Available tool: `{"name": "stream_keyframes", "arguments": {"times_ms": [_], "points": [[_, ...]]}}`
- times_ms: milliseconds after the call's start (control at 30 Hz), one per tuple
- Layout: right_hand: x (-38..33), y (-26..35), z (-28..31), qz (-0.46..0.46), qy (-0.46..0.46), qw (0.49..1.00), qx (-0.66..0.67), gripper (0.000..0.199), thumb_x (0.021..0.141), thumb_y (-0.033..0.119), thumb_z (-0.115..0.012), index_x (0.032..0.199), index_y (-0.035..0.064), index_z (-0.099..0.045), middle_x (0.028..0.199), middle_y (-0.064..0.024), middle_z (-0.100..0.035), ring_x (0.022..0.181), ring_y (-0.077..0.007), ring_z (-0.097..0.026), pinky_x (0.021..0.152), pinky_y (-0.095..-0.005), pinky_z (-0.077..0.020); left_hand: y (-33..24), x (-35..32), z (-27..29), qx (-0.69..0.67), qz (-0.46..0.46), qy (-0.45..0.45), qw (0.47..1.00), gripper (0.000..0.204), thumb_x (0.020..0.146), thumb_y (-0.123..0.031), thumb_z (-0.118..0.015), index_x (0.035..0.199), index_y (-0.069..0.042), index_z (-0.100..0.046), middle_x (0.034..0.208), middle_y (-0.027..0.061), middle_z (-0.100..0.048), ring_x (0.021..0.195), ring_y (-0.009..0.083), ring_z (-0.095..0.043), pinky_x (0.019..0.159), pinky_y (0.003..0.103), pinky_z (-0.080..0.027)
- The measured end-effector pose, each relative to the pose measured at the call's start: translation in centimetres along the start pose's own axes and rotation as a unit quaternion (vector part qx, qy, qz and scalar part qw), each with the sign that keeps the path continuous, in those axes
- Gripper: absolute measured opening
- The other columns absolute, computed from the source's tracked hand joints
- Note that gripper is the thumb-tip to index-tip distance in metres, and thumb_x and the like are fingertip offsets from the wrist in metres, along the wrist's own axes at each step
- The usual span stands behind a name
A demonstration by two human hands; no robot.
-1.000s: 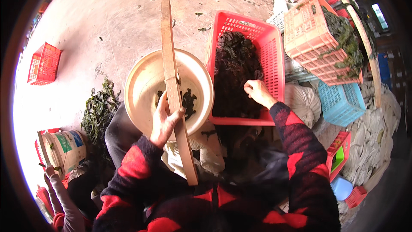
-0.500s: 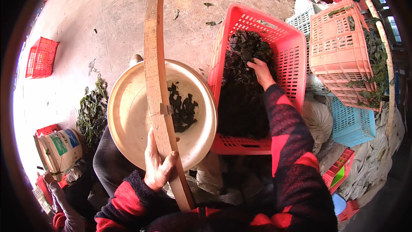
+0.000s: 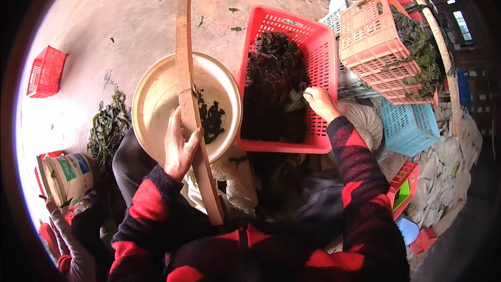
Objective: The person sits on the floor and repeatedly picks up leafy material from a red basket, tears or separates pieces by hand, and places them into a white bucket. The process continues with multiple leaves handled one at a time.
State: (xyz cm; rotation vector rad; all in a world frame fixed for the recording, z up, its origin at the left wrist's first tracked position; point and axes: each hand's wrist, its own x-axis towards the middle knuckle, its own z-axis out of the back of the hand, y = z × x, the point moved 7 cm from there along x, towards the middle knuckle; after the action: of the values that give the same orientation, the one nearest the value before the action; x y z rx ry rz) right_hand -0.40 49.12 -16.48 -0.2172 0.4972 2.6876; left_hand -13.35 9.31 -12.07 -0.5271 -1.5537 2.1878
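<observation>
A long wooden board (image 3: 185, 68) slants across a wide, pale round basin (image 3: 148, 99). My left hand (image 3: 180, 149) is closed round its lower part, thumb on the near side. A small fitting sits midway along the board, too small to make out. Cut pieces of dark seaweed (image 3: 211, 120) lie in the basin. To the right stands a red slotted basket (image 3: 321, 62) heaped with dark, wet seaweed (image 3: 274, 89). Over the basket's right side my right hand (image 3: 319, 102) pinches a greenish strip of seaweed (image 3: 296, 101), which hangs toward the heap.
Orange crates (image 3: 376, 42) with seaweed spilling out stand at the right, beside a blue crate (image 3: 409, 128) and pale sacks. On the left are a seaweed pile (image 3: 107, 128), a white bucket (image 3: 68, 177) and a red crate (image 3: 47, 72). Another person's arm (image 3: 73, 245) shows at lower left.
My right hand has gone from the middle of the heap to the basket's right side, with a strip of seaweed now in its fingers. My left hand keeps its grip; the whole view has shifted.
</observation>
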Motion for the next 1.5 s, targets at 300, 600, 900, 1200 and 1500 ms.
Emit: {"name": "stream_keyframes", "arguments": {"times_ms": [300,600,900,1200,1500], "points": [[-10.3,6.1,7.7,0.08,-0.072,0.904,0.414,0.018,0.09,0.012,-0.062,0.099,-0.0032,-0.063,0.083,-0.0009,-0.064,0.083,-0.0101,-0.06,0.075,-0.0243,-0.048,-10.2,-5.0,-0.5,0.025,-0.213,-0.012,0.977,0.052,0.075,0.001,-0.067,0.125,-0.001,-0.055,0.127,0.0162,-0.055,0.12,0.0314,-0.054,0.102,0.038,-0.042],[-16.9,14.9,9.0,0.053,0.058,0.74,0.668,0.011,0.086,0.007,-0.066,0.095,0.0067,-0.061,0.092,-0.0001,-0.063,0.087,-0.0097,-0.06,0.077,-0.026,-0.0497,-14.9,-4.5,-13.8,-0.281,-0.026,0.404,0.87,0.031,0.085,-0.019,-0.074,0.107,-0.002,-0.06,0.086,0.0017,-0.066,0.072,0.0087,-0.061,0.063,0.024,-0.048],[-20.0,15.5,12.7,0.098,0.021,0.89,0.444,0.017,0.083,0.005,-0.066,0.099,0.001,-0.065,0.091,0.0005,-0.064,0.083,-0.0072,-0.056,0.077,-0.0232,-0.0463,-15.2,-4.3,-9.9,-0.176,-0.061,0.405,0.895,0.011,0.082,0.001,-0.07,0.087,-0.004,-0.062,0.079,-0.004,-0.063,0.074,0.0062,-0.058,0.067,0.024,-0.049],[-22.1,14.7,15.4,0.065,-0.008,0.913,0.403,0.01,0.088,0.012,-0.067,0.087,0.0026,-0.064,0.077,0.0045,-0.058,0.071,-0.0031,-0.051,0.067,-0.0209,-0.0429,-18.0,-7.1,-7.6,-0.366,0.03,0.426,0.827,0.02,0.08,0.005,-0.07,0.089,-0.008,-0.057,0.096,0.0015,-0.065,0.085,0.0099,-0.062,0.077,0.023,-0.052],[-22.8,15.0,18.1,0.149,-0.078,0.764,0.622,0.021,0.091,0.013,-0.06,0.107,-0.0014,-0.06,0.098,-0.0063,-0.063,0.095,-0.0149,-0.059,0.089,-0.0276,-0.0471,-20.1,-5.1,-4.1,-0.369,-0.007,0.344,0.863,0.009,0.083,-0.007,-0.069,0.084,-0.009,-0.06,0.078,-0.002,-0.061,0.072,0.009,-0.057,0.068,0.026,-0.049]]}}
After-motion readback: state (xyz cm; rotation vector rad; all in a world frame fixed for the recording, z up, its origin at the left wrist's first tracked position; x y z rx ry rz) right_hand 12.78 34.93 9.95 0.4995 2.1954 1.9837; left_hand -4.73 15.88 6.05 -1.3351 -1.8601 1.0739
